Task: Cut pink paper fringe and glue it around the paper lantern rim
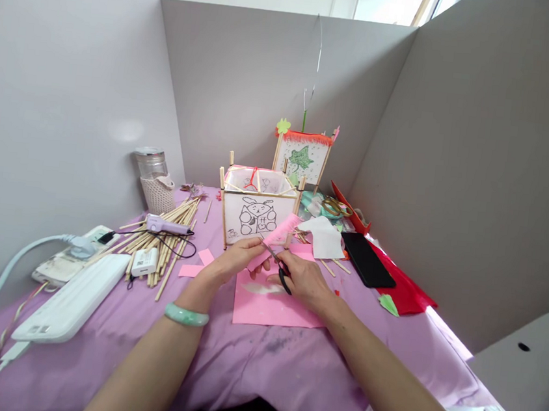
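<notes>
My left hand (242, 258) pinches a pink paper strip (281, 230) whose upper edge looks cut into a fringe. In my right hand (304, 275) is a pair of scissors (284, 277) with dark handles, the blades lying at the strip close to my left fingers. Under both hands lies a pink paper sheet (263, 309). Just behind stands a box-shaped lantern (257, 220) with a wooden stick frame and an animal drawing on its white front. Smaller pink paper pieces (197, 264) rest left of my left hand.
A second lantern (303, 159) with a green leaf picture stands at the back. On the left are wooden sticks (172, 247), a purple glue gun (167, 225), a white power bank (73, 299), a power strip (88, 245) and a glass cup (154, 180). A black phone (367, 260) lies right, on red material (410, 288).
</notes>
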`<state>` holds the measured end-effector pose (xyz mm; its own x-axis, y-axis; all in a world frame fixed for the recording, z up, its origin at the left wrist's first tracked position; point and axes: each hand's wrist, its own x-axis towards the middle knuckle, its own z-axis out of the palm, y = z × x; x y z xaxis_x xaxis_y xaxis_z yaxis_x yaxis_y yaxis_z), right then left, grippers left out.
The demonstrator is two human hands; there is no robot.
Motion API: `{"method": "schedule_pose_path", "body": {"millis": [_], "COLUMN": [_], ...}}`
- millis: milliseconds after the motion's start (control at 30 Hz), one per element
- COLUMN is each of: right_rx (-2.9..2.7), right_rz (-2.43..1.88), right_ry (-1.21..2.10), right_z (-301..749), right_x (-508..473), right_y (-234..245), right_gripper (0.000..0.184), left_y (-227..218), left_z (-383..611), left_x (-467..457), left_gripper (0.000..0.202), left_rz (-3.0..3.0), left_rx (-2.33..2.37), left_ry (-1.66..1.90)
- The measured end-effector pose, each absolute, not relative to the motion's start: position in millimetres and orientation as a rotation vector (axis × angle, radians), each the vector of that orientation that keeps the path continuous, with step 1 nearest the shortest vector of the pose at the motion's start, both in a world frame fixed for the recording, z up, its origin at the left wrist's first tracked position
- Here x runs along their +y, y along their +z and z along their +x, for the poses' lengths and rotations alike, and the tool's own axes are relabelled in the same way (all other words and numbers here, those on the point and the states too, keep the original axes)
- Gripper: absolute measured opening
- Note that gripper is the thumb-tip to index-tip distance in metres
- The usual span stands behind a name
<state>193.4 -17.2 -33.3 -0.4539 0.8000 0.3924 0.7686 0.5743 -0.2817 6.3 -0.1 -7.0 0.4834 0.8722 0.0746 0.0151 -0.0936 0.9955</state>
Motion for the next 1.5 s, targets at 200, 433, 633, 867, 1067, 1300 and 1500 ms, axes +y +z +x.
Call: {"method": "schedule_pose_path", "body": {"millis": [200,433,633,867,1067,1300,1500], "right_rx": [-2.321,-2.308,-2.289,-2.312,-2.325,-2.326,-2.312], "right_rz": [-1.287,-1.287,-1.238,-1.194,-1.195,-1.232,-1.243], "right_ry": [0.072,0.071,0.123,0.163,0.151,0.14,0.146], "right_z": [192.3,192.2,194.0,195.8,195.4,192.9,192.1], "right_x": [-19.1,-19.8,-17.7,-17.7,-17.7,-17.4,-16.5], "right_y": [-29.2,-27.8,-31.6,-30.8,-31.7,-33.1,-33.0], "right_gripper": [0.029,0.027,0.028,0.037,0.035,0.034,0.03], "left_y": [-7.5,-7.9,-6.9,-4.7,-5.6,-4.9,-5.9], "left_z": [5.2,4.3,5.0,5.2,5.4,5.4,4.9], "left_x": [1.4,2.0,1.2,1.6,2.5,1.6,2.4], "left_gripper": [0.026,0.025,0.026,0.024,0.024,0.025,0.026], "left_rz": [1.514,1.522,1.532,1.477,1.467,1.473,1.463], "left_rx": [0.8,0.79,0.791,0.846,0.851,0.824,0.81], "left_ry": [0.863,0.855,0.864,0.981,0.992,0.976,0.982]}}
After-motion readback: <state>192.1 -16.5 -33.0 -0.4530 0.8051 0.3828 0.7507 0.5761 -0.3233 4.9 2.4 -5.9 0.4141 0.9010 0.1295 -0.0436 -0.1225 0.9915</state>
